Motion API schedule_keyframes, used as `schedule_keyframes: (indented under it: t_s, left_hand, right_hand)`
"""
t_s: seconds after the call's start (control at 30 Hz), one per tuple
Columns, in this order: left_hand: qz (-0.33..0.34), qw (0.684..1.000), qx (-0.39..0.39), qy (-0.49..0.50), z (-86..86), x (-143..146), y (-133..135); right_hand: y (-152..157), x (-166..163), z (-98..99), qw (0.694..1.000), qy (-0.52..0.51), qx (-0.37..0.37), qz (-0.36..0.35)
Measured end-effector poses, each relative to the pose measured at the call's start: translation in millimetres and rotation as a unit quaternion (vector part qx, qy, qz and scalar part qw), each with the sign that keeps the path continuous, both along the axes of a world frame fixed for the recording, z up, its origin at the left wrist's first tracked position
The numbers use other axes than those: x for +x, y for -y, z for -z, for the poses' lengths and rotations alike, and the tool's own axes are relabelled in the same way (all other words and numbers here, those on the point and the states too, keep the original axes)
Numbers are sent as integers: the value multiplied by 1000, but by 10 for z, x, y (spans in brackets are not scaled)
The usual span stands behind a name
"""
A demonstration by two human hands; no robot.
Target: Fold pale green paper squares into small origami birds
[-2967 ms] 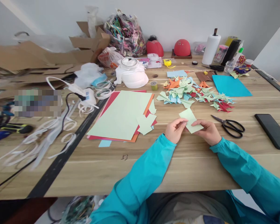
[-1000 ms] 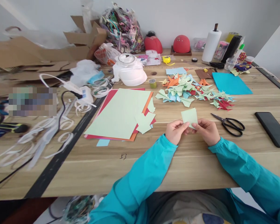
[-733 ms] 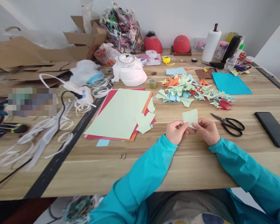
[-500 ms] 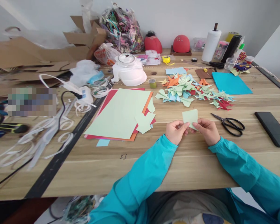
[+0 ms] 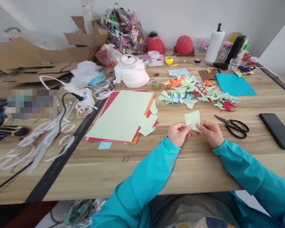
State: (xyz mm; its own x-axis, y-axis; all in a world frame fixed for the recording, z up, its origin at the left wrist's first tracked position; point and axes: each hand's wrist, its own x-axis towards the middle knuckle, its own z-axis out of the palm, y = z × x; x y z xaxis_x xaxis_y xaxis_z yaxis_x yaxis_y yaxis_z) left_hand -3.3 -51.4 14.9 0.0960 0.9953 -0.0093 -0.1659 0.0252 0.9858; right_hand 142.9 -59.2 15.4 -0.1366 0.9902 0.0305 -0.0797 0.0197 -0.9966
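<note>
A small pale green paper square (image 5: 193,119) is held upright just above the wooden table (image 5: 171,167). My left hand (image 5: 179,134) pinches its lower left edge and my right hand (image 5: 211,133) pinches its lower right edge, fingers closed on it. Both arms wear teal sleeves. Black scissors (image 5: 232,126) lie just right of my right hand. A stack of coloured paper sheets (image 5: 123,115), pale green on top, lies to the left with small green cut pieces (image 5: 147,124) at its corner.
A heap of folded paper figures (image 5: 194,93) lies behind my hands, a blue sheet (image 5: 234,85) and a black phone (image 5: 276,130) to the right. A white bowl-like object (image 5: 132,74), cardboard (image 5: 38,57), white strips (image 5: 49,133) and a paper towel roll (image 5: 214,47) crowd the back and left.
Three seconds ago the green square lay tilted and lower between my hands; now it stands upright, pinched at its bottom edge. Over the last second it has barely moved.
</note>
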Motion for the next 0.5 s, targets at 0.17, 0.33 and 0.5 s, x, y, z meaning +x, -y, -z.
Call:
schedule_keyframes:
  t_s: [0.17,0.33,0.5]
  left_hand:
    - [-5,1000,3,-5,-7,-2,1]
    - [-5,1000,-8,-3,-17,-2,1]
    - [19,999,-24,20,-8,-5,-5]
  right_hand:
    - [2,3,10,1000,-1,-5,-3]
    - [8,-10,-32,1000,8,0,0]
    - [11,-11,-64,1000,10,2,6]
